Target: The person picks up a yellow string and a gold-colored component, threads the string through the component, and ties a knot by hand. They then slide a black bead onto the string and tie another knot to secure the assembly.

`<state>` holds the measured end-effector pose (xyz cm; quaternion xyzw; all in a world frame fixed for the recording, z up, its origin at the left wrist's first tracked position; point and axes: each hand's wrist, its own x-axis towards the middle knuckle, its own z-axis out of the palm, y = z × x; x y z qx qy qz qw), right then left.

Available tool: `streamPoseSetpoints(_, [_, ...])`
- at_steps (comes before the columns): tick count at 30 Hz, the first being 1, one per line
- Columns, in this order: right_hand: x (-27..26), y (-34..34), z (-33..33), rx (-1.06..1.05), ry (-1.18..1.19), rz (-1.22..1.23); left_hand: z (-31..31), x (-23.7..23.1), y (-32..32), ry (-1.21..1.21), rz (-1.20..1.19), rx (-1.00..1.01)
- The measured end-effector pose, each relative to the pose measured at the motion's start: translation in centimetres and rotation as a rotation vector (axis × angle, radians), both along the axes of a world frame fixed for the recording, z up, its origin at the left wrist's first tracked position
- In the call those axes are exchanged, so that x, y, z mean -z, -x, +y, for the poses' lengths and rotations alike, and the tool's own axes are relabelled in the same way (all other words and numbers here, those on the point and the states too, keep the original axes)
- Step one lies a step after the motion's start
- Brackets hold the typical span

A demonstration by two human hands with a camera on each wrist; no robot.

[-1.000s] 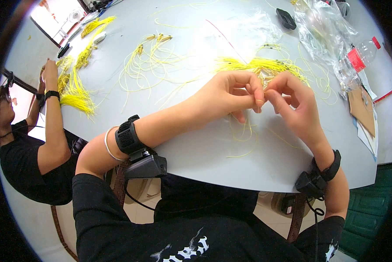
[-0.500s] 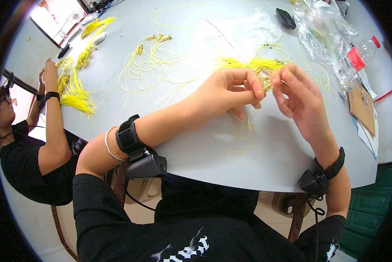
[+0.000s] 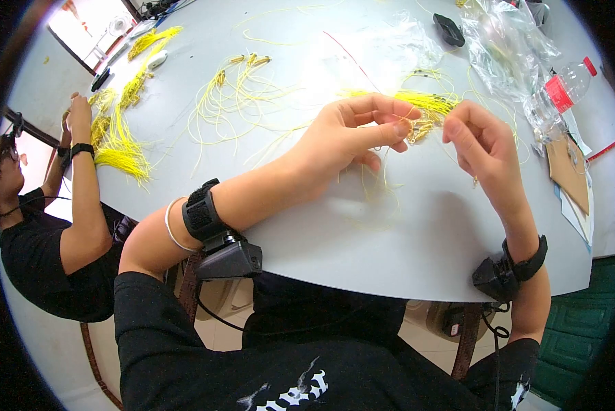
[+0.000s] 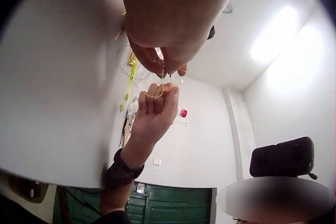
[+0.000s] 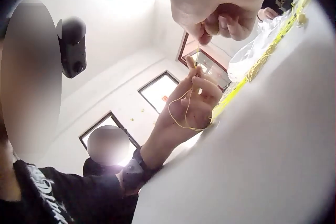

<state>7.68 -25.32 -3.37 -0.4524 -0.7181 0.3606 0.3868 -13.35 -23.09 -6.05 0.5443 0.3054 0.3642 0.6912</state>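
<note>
In the head view my left hand (image 3: 362, 130) pinches a thin yellow thread between thumb and index finger. The right wrist view shows that thread (image 5: 176, 115) hanging in a loop beside the left hand, with a small dark bit at the fingertips. My right hand (image 3: 485, 140) is a little to the right, its thumb and index finger pinching the thread's other stretch, other fingers curled in. Below its palm dangles a tiny gold-coloured piece (image 3: 475, 182). Just behind both hands lies a bundle of yellow threads (image 3: 427, 101) with gold-coloured ends (image 3: 420, 130), partly hidden by the left hand.
Looser yellow threads (image 3: 218, 103) with gold ends lie left of centre. Clear plastic bags (image 3: 506, 48), a bottle (image 3: 559, 92) and cardboard (image 3: 566, 171) stand or lie at the right. Another person (image 3: 54, 226) sits at the left by more yellow bundles (image 3: 119, 151).
My hands met at the fingertips earlier. The right hand has since drawn away to the right and turned. The left hand has shifted slightly up and left, its fingers reaching out further.
</note>
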Motion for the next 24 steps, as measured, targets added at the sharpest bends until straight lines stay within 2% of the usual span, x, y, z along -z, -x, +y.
streamPoseSetpoints(2, [0.24, -0.04, 0.19, 0.051, 0.055, 0.1, -0.04, -0.12, 0.0, 0.019, -0.012, -0.016])
streamPoseSetpoints(5, [0.16, -0.27, 0.24, 0.052, 0.12, 0.124, 0.13, 0.15, 0.12, 0.039, -0.031, -0.041])
streamPoseSetpoints(8, [0.36, -0.37, 0.15, -0.131, 0.084, 0.195, 0.27, 0.21, 0.17, 0.039, -0.012, -0.053])
streamPoseSetpoints(11, [-0.01, 0.16, -0.55, -0.231, 0.056, 0.458, 0.07, -0.06, 0.11, -0.033, 0.066, 0.004])
streamPoseSetpoints(14, [-0.09, 0.14, -0.02, -0.354, -0.094, 0.581, -0.06, 0.03, -0.09, -0.101, 0.16, 0.09])
streamPoseSetpoints(18, [-0.16, 0.21, 0.38, -0.315, -0.225, 0.585, -0.25, -0.29, -0.22, -0.16, 0.223, 0.189])
streamPoseSetpoints(24, [0.1, 0.01, 0.42, -0.175, -0.244, 0.483, -0.41, -0.65, -0.26, -0.152, 0.199, 0.203])
